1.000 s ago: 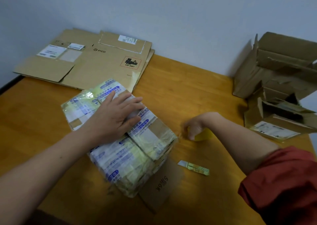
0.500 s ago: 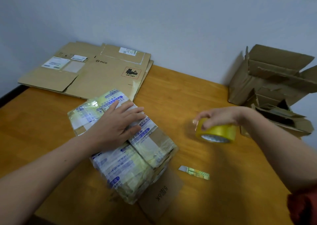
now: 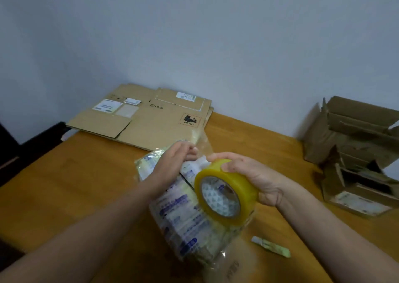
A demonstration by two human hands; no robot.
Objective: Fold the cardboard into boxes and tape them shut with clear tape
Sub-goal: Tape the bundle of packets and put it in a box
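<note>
Box (image 3: 183, 218) folded, heavily taped — right hand (image 3: 254, 179) grips the roll (image 3: 224, 194), left hand (image 3: 172, 164) pinches its free end (image 3: 201, 144) — flat cardboard (image 3: 151, 118) not yet folded.

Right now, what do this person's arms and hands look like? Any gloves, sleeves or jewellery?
Both are bare. The left hand and right hand wear no gloves, and no ring shows. The left forearm and right forearm are uncovered to the picture's edge: no sleeve, watch or bracelet in view.
</note>
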